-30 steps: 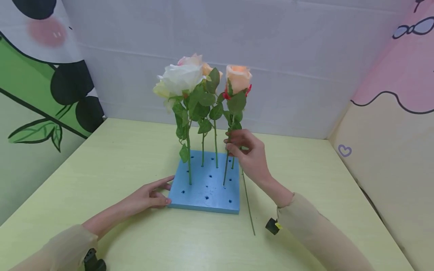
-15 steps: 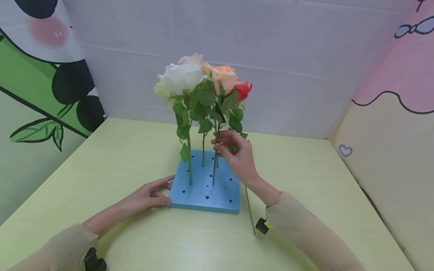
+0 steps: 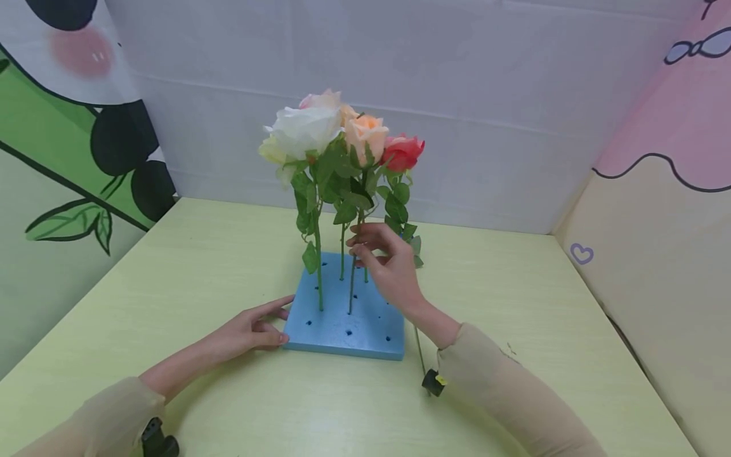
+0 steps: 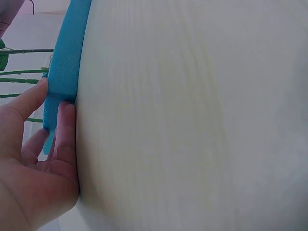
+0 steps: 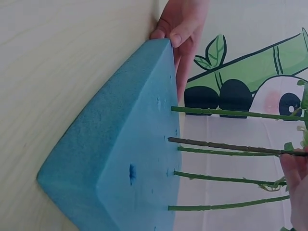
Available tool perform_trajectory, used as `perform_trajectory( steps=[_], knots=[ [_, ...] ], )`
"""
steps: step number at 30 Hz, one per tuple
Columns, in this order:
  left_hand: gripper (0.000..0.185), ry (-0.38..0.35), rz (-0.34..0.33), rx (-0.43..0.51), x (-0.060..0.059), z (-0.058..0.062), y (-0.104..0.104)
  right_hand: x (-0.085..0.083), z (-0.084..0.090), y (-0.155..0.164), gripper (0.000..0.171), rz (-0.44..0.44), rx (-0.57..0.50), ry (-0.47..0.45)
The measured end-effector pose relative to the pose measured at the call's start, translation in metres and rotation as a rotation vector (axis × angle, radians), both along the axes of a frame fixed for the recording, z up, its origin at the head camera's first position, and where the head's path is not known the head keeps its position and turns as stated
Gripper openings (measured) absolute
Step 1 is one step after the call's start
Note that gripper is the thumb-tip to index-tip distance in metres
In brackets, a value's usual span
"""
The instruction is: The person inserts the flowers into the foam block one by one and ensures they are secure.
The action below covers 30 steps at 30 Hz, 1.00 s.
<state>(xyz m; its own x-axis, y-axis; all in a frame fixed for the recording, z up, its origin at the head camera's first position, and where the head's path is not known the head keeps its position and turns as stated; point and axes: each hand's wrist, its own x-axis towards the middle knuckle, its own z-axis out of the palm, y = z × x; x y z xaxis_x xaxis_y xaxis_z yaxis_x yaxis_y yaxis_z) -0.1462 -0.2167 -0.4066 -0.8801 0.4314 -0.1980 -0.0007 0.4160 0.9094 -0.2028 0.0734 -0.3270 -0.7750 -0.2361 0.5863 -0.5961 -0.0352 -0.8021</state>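
A blue foam block [image 3: 365,330] with several holes lies on the pale green table [image 3: 200,266]. White [image 3: 305,130], pink and red [image 3: 402,152] roses stand in it. My right hand [image 3: 356,244] pinches the stem [image 5: 231,146] of a peach rose [image 3: 365,130] and holds it upright; the stem's tip meets the block's top near the middle. My left hand [image 3: 280,327] lies flat on the table, its straight fingers [image 4: 65,125] pressing the block's [image 4: 67,53] near left corner. In the right wrist view the block [image 5: 130,139] fills the middle.
A bare green stem [image 3: 419,349] lies on the table just right of the block. Painted walls close in the table at the back [image 3: 485,95], the left and the right [image 3: 657,254]. Sleeves cover both forearms.
My right hand has carried the peach rose leftward, from the block's right side to its middle. The red rose behind it now shows. The left hand has stayed put.
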Motion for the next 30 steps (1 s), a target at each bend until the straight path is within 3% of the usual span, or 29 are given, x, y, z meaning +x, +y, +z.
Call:
perform_trajectory(
  steps=[30],
  knots=[
    [0.082,-0.003,0.003,-0.023,-0.001,-0.001,0.000,0.001,-0.011,0.000,0.022,0.006,0.064,-0.041]
  ],
)
